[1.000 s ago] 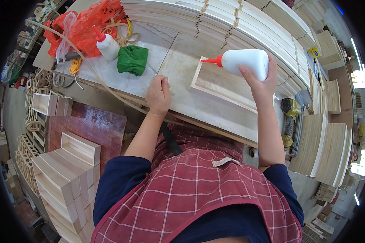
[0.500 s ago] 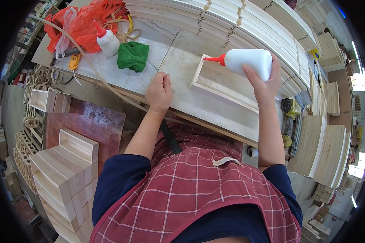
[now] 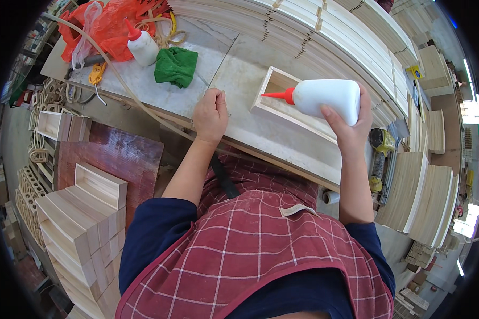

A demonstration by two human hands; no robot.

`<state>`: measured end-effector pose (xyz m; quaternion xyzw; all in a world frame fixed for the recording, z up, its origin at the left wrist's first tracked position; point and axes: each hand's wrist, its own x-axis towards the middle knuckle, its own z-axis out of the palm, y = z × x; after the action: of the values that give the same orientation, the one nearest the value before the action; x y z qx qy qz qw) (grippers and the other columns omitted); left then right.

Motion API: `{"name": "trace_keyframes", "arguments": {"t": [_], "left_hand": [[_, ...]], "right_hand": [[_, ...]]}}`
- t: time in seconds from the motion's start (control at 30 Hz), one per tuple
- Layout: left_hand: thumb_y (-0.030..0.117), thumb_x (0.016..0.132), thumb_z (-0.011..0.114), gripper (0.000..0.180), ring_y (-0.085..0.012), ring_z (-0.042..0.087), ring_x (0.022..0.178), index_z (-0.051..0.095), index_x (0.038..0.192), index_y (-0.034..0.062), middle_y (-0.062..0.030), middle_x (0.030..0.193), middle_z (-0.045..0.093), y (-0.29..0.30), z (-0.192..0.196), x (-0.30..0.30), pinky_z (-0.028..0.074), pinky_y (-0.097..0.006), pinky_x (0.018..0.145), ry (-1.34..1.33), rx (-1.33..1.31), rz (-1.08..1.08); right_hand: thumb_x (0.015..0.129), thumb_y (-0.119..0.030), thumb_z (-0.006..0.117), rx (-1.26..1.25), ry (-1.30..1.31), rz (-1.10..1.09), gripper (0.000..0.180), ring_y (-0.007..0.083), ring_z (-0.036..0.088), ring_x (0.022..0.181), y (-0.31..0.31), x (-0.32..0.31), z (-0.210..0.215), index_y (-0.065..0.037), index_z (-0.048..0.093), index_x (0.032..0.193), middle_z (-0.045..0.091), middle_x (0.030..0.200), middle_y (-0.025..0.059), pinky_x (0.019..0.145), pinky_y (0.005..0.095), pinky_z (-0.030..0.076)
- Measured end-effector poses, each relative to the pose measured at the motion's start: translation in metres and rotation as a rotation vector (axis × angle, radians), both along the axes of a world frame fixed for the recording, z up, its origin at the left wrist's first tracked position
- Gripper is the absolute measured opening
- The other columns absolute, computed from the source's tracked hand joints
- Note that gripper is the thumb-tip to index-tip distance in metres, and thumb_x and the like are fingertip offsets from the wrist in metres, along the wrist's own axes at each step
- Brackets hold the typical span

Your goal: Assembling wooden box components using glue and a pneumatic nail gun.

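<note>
My right hand [image 3: 351,125] is wrapped round a white squeeze bottle [image 3: 324,95] with a red nozzle, held on its side. The nozzle points left, its tip over the left end of a shallow pale wooden box frame [image 3: 298,121] on the table; whether they touch I cannot tell. The bottle and hand cover part of the frame. My left hand [image 3: 210,114] is closed in a fist at the table's front edge, left of the frame. Its curled fingers hide whatever may be inside.
A green cloth [image 3: 176,66], a second white bottle [image 3: 143,49] with a red nozzle and a red plastic bag [image 3: 109,34] lie at the back left. A hose [image 3: 112,69] crosses the table's edge. Wooden strips [image 3: 324,48] are stacked behind; finished boxes [image 3: 80,218] stand lower left.
The bottle in my right hand has come slightly nearer to me, and its nozzle tip has shifted a little left along the frame's end. My left hand is nearly still, fingers closed.
</note>
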<state>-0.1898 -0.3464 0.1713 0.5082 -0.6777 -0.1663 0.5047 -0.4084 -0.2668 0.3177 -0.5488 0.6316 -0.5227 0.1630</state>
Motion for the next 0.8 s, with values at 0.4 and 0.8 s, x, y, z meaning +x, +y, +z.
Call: {"name": "trace_keyframes", "arguments": {"t": [0.4, 0.8], "left_hand": [[0.014, 0.084, 0.048, 0.008, -0.0237, 0.051, 0.052, 0.047, 0.082, 0.0061, -0.0082, 0.060, 0.053, -0.001, -0.003, 0.001, 0.039, -0.033, 0.049, -0.074, -0.019, -0.003], [0.014, 0.084, 0.049, 0.009, -0.0217, 0.052, 0.051, 0.047, 0.083, 0.0052, -0.0085, 0.060, 0.052, 0.000, -0.003, 0.000, 0.039, -0.031, 0.049, -0.058, -0.013, -0.013]], "right_hand": [[0.056, -0.018, 0.078, -0.021, -0.007, 0.053, 0.066, 0.0172, 0.054, 0.086, 0.013, 0.003, -0.002, -0.004, 0.041, 0.109, 0.053, 0.094, 0.0085, 0.073, 0.0289, 0.045], [0.055, -0.016, 0.077, -0.022, 0.040, 0.013, 0.066, 0.0171, 0.054, 0.084, 0.030, -0.005, 0.004, -0.003, 0.042, 0.109, 0.053, 0.093, 0.0089, 0.072, 0.0289, 0.045]]}}
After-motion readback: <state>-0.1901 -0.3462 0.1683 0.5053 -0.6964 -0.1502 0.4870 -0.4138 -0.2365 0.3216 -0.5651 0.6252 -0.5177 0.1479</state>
